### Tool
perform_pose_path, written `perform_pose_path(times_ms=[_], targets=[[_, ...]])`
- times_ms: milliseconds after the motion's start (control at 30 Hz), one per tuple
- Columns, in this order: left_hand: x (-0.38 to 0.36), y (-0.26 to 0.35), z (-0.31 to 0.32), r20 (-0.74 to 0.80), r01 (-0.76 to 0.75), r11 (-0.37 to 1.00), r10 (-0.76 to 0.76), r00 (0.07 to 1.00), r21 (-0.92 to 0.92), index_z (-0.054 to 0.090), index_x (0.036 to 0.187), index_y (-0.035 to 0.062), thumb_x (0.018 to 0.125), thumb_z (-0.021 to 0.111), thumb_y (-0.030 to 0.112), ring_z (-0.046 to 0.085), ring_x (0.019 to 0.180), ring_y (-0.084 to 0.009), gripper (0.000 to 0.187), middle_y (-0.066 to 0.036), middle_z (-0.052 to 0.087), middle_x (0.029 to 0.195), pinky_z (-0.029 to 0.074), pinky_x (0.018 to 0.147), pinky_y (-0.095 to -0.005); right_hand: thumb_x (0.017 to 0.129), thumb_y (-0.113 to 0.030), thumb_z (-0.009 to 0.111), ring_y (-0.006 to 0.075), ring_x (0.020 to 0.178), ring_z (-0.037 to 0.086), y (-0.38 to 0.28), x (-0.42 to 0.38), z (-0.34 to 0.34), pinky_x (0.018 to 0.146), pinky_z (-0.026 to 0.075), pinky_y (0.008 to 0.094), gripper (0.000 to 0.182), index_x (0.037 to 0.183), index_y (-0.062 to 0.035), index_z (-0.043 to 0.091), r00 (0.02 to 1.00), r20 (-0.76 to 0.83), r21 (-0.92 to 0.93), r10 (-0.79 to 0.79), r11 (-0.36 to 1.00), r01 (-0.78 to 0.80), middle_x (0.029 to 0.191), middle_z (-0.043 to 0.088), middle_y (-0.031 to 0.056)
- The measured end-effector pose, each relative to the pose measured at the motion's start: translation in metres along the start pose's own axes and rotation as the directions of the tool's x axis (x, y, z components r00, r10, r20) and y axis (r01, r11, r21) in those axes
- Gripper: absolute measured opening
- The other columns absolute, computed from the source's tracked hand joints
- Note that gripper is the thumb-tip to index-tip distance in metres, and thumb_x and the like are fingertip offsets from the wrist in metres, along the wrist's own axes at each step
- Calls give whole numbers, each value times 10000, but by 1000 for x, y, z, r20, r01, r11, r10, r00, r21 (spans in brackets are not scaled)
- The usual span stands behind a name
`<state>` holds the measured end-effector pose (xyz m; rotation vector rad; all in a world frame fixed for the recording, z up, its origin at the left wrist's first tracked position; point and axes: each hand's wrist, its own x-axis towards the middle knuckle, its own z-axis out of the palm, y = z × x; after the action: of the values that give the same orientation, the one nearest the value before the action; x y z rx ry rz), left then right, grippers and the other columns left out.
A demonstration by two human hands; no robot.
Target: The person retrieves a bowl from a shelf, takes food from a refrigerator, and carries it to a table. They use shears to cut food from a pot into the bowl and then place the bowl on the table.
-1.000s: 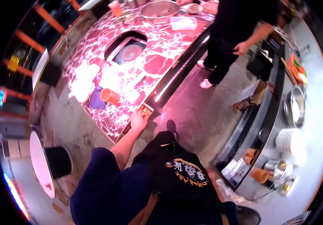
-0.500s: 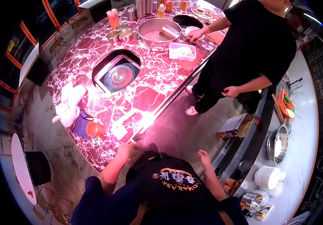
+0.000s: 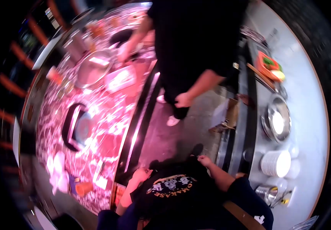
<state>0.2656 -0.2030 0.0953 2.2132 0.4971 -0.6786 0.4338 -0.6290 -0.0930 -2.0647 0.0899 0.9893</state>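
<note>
A worker in a black apron (image 3: pixel 169 186) lettered "OMAKASE" stands beside a red-marbled table (image 3: pixel 108 143), with a hand at either side of the apron's upper edge. The left hand (image 3: pixel 144 174) has its fingers curled in and the right hand (image 3: pixel 203 160) looks bunched; blur hides whether either grips anything, so that cannot be told.

The apron lies between the two hands, its lettering running crosswise from one side toward the other. The left hand is the nearer to the marbled table, whose long edge rises away up and to the right; an orange cup (image 3: pixel 84 188) lies farther left on it, beside a dark purple cloth (image 3: pixel 73 184). On the right hand's side, well apart, a stack of white dishes (image 3: pixel 276 163) stands on a white table (image 3: pixel 307 153). Ahead, a co-worker in black has one hand (image 3: pixel 183 100) lowered.
</note>
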Motion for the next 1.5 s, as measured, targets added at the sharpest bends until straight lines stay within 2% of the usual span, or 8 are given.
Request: perform_pose_path(times_ms=[267,333,400,500,733,1000,1267,1500], targets=[[156,176,26,72,-137,983,129,989,120,700,1093,90,924,589,398,663,1000,-390,368,-195,705,1018,527,857,-446,869,-304,693,268,883,681,-12,34,-203,785,530,381,303,1001,-31,692,967,-254,26,0,1000,7,947,714,145],[196,214,40,81,-200,975,192,978,98,696,1103,88,928,588,395,672,983,-370,369,-188,705,1020,525,842,-449,895,-281,644,285,860,686,4,64,-244,755,537,411,294,1061,-40,675,915,-324,-169,-242,966,196,951,712,144],[241,235,49,132,-199,980,196,972,14,702,1091,84,924,589,404,680,942,-351,379,-183,708,1010,524,825,-452,899,-231,610,227,844,659,-36,68,-282,769,530,402,230,981,-29,686,955,-274,129,-112,980,152,932,709,129],[274,298,26,95,-144,987,138,986,66,713,1075,83,921,578,436,680,912,-340,408,-182,713,989,522,816,-461,861,-200,668,177,758,658,47,215,-296,719,542,346,168,916,-55,736,952,-258,12,-164,985,173,807,705,65],[331,283,6,11,32,994,-31,999,-106,717,1065,80,918,576,437,683,889,-336,410,-180,714,967,526,797,-457,884,-387,667,258,974,692,-99,305,-347,869,523,353,392,1126,-81,707,973,153,-425,-173,877,223,1062,724,137],[320,276,34,-73,350,851,-408,910,-391,720,1054,76,914,574,437,686,862,-331,414,-178,716,942,530,777,-453,849,-225,655,305,856,700,-337,464,-419,788,541,425,233,973,-43,730,915,154,-470,-372,787,399,909,716,184],[316,378,104,23,570,435,-781,625,-697,724,1043,73,910,572,438,689,836,-325,417,-175,718,917,534,756,-448,872,-233,615,349,906,673,-665,600,-405,822,525,442,185,946,-77,683,630,150,-423,-762,526,738,939,697,174],[404,512,73,105,417,51,-934,342,-908,727,1033,70,907,571,438,692,812,-321,420,-173,720,896,538,738,-444,861,-260,672,359,1055,600,-849,695,-327,918,483,455,304,1099,-74,629,260,303,-532,-917,64,844,1072,634,183]])
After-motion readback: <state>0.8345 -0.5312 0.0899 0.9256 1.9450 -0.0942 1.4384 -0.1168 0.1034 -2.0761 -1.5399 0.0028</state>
